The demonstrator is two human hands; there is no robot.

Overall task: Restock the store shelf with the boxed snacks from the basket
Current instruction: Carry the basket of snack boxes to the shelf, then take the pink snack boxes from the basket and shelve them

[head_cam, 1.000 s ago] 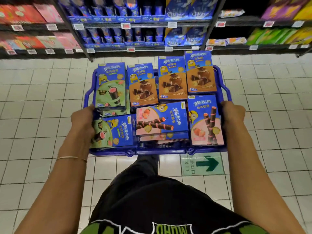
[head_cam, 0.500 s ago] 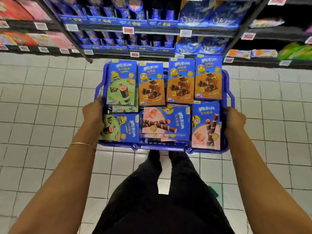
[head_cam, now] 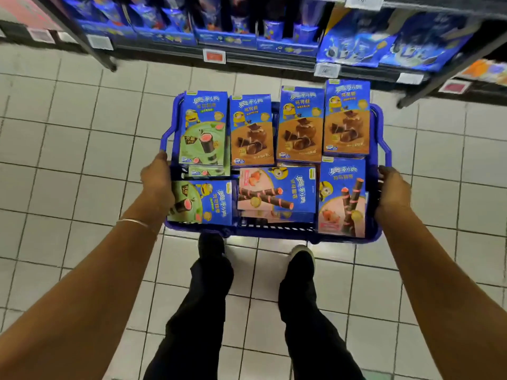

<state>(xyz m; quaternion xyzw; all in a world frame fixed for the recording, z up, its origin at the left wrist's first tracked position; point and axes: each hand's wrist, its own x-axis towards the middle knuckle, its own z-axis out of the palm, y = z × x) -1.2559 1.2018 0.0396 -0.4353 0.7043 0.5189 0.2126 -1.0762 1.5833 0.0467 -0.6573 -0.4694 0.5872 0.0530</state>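
Observation:
I hold a blue plastic basket [head_cam: 382,138] out in front of me above the tiled floor. My left hand [head_cam: 156,179] grips its left rim and my right hand [head_cam: 392,190] grips its right rim. The basket is packed with blue snack boxes: a green-faced box [head_cam: 204,130] at back left, three brown-faced boxes [head_cam: 297,124] beside it, and pink-faced boxes [head_cam: 275,187] along the near side. The store shelf [head_cam: 274,45] stands just beyond the basket, its low tiers holding blue packages.
White floor tiles [head_cam: 68,160] spread on both sides of the basket. My legs and dark shoes [head_cam: 211,245] are directly under its near edge. Black shelf uprights [head_cam: 90,42] slant down to the floor at left and right. Price tags [head_cam: 214,56] line the shelf edges.
The shelf has come closer and the view has tipped further down. The basket now sits lower over my feet, and both hands keep their grip on its rims.

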